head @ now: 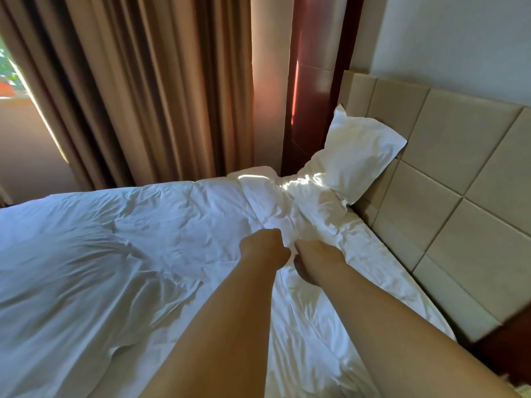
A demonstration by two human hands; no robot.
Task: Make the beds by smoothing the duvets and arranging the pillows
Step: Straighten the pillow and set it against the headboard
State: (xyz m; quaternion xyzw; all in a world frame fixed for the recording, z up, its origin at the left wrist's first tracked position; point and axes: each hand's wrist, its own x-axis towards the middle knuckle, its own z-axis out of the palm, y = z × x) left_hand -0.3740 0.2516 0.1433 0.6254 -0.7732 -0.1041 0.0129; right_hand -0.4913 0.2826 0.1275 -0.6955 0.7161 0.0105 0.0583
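White duvet (138, 242) lay rumpled over the bed, creased all across, bunched into a ridge toward 1 o'clock. One white pillow (356, 156) leaned tilted against the padded tan headboard (448, 173) at 2 o'clock, sun patch below it. Both hands sat at centre on the duvet's top edge: left hand (263, 248) fisted around a fold of duvet; right hand (316, 259) curled onto the cloth, grip not clear. Brown curtains (138, 90) hung at 11 o'clock.

A rumpled white cotton duvet (120, 254) covers the bed; a white rectangular pillow (356, 156) leans against the beige padded panel headboard (459, 179) on the right, long brown pleated curtains (138, 90) behind.
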